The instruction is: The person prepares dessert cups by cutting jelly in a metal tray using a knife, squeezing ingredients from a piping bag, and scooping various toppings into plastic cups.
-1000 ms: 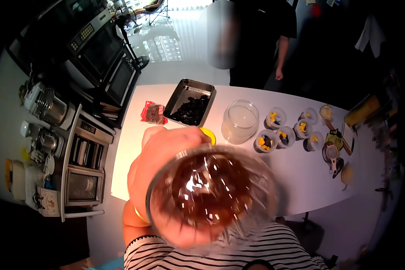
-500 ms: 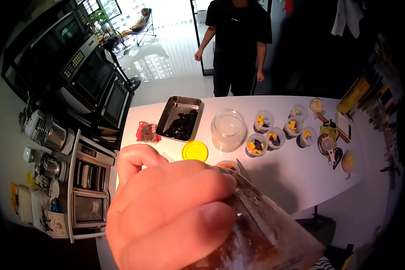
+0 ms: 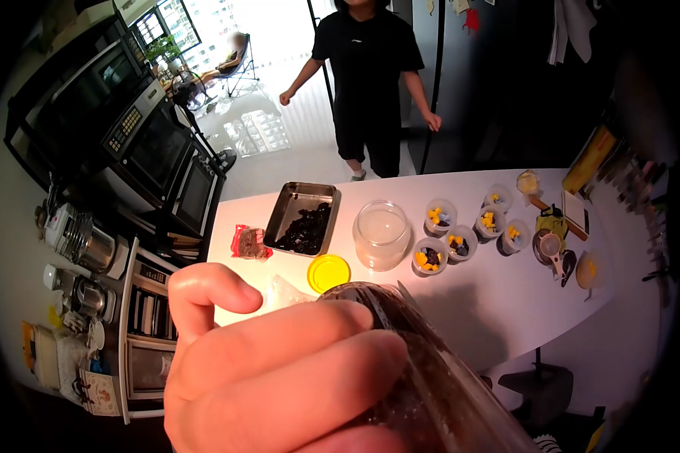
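Observation:
My left hand [image 3: 279, 370] fills the lower middle of the view, very near the camera. Its fingers wrap round a clear container [image 3: 438, 377] with dark brown contents, while one finger is lifted and bent away from it. The container looks tilted, and its lower end runs out of view. Just beyond the hand lie a yellow lid [image 3: 329, 274] and a clear plastic piece [image 3: 285, 293], partly covered. A large clear jar [image 3: 382, 238] stands past them. My right hand is not visible.
A metal tray [image 3: 306, 219] holds dark jelly-like pieces, beside a red packet [image 3: 250, 242]. Several clear cups [image 3: 429, 257] with yellow and dark pieces stand to the right, near a strainer [image 3: 549, 244]. A person in black [image 3: 366, 83] stands beyond the white table [image 3: 468, 309].
The container has turned in my left hand's grip and shows a rounded top end. It now hides the cup with orange pieces behind it. The person opposite has moved their arms outward.

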Motion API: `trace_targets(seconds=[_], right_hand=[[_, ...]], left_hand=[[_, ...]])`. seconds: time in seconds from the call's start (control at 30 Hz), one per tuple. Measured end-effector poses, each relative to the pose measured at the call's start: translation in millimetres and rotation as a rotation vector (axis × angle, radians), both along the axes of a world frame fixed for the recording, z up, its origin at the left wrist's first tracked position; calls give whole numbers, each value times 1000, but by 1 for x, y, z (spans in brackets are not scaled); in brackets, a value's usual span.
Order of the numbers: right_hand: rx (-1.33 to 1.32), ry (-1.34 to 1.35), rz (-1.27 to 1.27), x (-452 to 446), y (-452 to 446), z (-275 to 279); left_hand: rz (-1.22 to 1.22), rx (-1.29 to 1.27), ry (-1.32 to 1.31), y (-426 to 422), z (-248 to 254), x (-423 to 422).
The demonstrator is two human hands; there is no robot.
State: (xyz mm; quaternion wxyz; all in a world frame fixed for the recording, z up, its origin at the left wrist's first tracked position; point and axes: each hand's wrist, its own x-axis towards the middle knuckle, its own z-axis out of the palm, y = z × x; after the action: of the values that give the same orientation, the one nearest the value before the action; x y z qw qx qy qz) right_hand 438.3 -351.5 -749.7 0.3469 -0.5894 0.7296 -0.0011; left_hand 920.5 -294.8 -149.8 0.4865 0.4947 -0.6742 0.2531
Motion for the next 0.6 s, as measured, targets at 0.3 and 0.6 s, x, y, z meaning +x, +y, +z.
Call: trace_targets(seconds=[0.3, 0.6], right_hand=[[-26, 34, 59, 6, -2, 1], [-11, 39, 12, 10, 0, 9]], left_hand=[[-33, -1, -83, 1, 11, 2], [18, -28, -79, 1, 14, -7]])
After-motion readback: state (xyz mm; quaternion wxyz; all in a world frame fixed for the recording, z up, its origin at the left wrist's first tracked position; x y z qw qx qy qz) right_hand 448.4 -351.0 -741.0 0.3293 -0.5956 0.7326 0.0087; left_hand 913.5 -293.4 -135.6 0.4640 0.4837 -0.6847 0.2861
